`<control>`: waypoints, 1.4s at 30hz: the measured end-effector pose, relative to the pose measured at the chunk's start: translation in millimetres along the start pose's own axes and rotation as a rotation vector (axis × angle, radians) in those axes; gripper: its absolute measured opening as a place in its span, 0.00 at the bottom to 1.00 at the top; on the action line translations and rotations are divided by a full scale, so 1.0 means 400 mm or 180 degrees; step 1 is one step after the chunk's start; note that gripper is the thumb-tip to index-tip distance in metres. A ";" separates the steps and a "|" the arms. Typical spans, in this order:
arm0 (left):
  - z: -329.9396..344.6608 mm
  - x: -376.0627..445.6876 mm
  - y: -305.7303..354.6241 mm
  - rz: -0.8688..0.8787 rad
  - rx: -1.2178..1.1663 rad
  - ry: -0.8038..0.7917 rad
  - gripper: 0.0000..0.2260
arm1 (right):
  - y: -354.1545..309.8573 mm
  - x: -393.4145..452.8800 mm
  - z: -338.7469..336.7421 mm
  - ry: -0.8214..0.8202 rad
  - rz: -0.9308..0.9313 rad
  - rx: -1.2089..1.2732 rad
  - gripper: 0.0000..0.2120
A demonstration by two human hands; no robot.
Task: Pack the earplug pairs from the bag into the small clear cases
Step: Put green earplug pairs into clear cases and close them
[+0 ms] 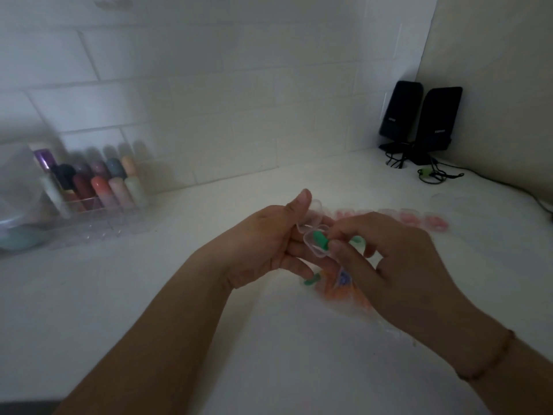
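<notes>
Now left hand holding clear case, right hand pinching green earplug

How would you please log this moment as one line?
left hand: holds open clear case | right hand: pushes green earplug in | bag: below

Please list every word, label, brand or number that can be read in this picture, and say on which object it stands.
None can be read.
Left speaker: small pale label at, too blurred to read.
Right speaker: small pale label at, too blurred to read.
Bag of earplugs: blue mark at, too blurred to read.
</notes>
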State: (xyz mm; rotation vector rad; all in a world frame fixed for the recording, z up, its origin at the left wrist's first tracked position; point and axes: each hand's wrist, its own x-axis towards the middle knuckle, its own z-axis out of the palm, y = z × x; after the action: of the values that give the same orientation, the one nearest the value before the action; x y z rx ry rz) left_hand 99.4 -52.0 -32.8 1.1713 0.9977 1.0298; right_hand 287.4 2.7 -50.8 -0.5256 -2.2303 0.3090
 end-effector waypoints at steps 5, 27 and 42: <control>0.003 -0.002 0.000 -0.0070 -0.0048 -0.0079 0.26 | -0.001 0.000 0.010 -0.0099 -0.0103 -0.0093 0.04; -0.071 0.003 -0.016 -0.0598 0.0087 0.0653 0.28 | 0.155 -0.006 -0.160 -0.2689 0.0721 -0.0348 0.19; -0.089 -0.001 -0.033 -0.0674 0.0455 0.0467 0.24 | 0.076 -0.008 0.012 -0.1471 0.0247 -0.0235 0.07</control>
State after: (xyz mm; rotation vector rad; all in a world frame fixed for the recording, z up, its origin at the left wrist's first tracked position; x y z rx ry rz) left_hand 66.1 -45.7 -50.0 1.0894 1.3001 0.8960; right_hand 294.0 27.7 -67.6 -0.6307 -2.6797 0.4237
